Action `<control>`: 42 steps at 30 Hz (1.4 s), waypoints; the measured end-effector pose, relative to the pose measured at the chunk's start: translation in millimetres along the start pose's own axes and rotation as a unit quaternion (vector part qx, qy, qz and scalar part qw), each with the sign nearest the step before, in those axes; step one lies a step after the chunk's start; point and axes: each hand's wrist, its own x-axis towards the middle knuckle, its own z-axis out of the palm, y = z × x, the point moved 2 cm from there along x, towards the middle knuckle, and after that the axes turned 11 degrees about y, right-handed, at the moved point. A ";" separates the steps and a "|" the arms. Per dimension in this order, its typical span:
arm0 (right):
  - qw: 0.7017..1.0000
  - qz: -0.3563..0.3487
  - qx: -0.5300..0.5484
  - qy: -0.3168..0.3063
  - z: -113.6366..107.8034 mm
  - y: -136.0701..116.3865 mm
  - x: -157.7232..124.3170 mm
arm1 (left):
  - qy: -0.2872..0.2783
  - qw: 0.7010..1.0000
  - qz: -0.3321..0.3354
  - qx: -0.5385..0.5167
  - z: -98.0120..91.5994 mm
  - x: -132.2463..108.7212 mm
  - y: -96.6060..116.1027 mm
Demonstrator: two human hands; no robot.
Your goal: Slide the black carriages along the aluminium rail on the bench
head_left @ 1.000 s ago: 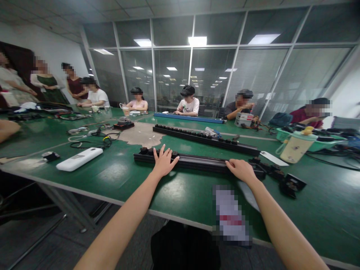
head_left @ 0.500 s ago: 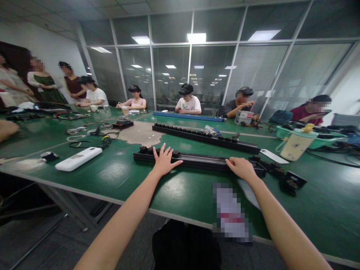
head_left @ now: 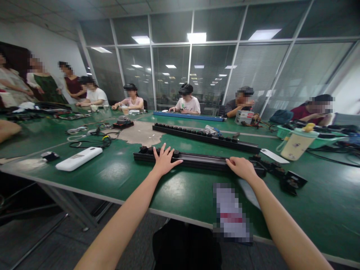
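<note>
A long black rail (head_left: 201, 160) lies across the table in front of me, with small black blocks (head_left: 144, 149) in its channel at the left end. My left hand (head_left: 163, 161) rests over that end, fingers spread flat across the blocks and thumb pointing right. Toward the other end my right hand (head_left: 242, 167) is curled over the rail, its fingertips partly hidden. Just past the right end lies a dark jointed part (head_left: 292, 182). Farther back is a second black rail (head_left: 205, 138), holding a row of similar blocks.
The green table (head_left: 112, 176) carries a white oblong case (head_left: 79, 159), cables (head_left: 84, 142), a white card (head_left: 274, 156), a cream cup (head_left: 298, 144) and a green basket (head_left: 330, 139). A blurred-out packet (head_left: 232, 213) lies at the front edge. Several people sit or stand beyond.
Both my hands and the rail stay where they were. Across the table, seated people have shifted their arms slightly.
</note>
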 end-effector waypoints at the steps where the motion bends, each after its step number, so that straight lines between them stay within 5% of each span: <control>1: 1.000 0.000 0.000 0.001 -0.1 0.1 0.1 | 0.000 1.000 0.000 -0.001 0.0 0.1 0.0; 42: 1.000 0.001 -0.007 -0.005 0.4 0.7 1.1 | 0.011 0.998 0.049 -0.049 -7.5 0.0 6.1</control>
